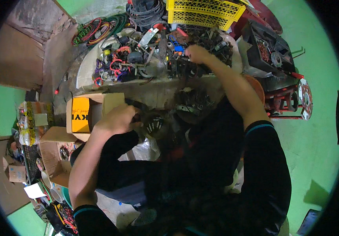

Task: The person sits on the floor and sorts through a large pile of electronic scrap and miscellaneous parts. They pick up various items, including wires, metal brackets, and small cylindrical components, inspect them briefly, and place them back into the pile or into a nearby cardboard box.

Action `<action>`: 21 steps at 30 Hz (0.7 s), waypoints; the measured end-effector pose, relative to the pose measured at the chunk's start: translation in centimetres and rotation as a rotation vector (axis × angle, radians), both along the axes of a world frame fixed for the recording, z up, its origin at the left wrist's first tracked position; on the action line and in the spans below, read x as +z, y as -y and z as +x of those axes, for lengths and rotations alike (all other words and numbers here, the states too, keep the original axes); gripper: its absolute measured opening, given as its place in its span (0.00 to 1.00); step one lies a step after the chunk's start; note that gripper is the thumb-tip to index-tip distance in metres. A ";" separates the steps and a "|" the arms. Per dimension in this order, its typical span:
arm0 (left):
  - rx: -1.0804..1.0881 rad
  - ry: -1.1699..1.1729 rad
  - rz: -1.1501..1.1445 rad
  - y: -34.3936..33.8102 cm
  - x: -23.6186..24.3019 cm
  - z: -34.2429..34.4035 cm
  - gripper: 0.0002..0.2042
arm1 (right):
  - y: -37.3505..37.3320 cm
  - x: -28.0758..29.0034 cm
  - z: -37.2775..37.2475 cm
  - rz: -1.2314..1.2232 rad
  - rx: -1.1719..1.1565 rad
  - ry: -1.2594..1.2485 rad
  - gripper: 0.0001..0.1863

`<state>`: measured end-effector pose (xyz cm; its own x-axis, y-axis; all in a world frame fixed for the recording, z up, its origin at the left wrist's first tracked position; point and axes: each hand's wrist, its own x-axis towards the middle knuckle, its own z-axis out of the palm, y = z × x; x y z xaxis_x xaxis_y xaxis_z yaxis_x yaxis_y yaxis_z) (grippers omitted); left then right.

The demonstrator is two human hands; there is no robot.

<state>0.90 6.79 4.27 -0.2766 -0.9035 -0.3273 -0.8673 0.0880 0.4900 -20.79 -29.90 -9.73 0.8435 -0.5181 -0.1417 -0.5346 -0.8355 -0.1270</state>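
My left hand (117,120) is closed beside an open cardboard box with a yellow panel (80,115). Something dark shows at its fingertips, too unclear to name. Just right of it is a round dark container (154,126) with several long pale metal pieces in it. My right hand (197,54) reaches far forward with curled fingers, over a heap of mixed small parts (136,58) on a pale sack. Next to its fingertips lies a small blue piece (178,48). Whatever the right fingers hold, if anything, is hidden.
A yellow plastic crate (205,15) stands behind the heap, with coiled cables (148,13) to its left. A dark bin of small parts (252,51) and a red metal frame with a round flange (305,99) are at right. Another open carton (57,161) sits lower left.
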 end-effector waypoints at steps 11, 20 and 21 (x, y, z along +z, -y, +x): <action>0.069 0.044 0.120 1.3 -1.2 1.5 0.19 | -3.0 -8.7 1.8 -0.284 -0.031 -0.034 0.11; 0.009 0.133 0.050 1.3 -1.4 1.0 0.21 | -3.9 -6.2 1.7 -0.117 -0.122 -0.103 0.08; 0.000 0.122 0.044 1.4 -1.4 1.1 0.21 | -3.8 -5.9 1.3 -0.110 -0.116 -0.105 0.09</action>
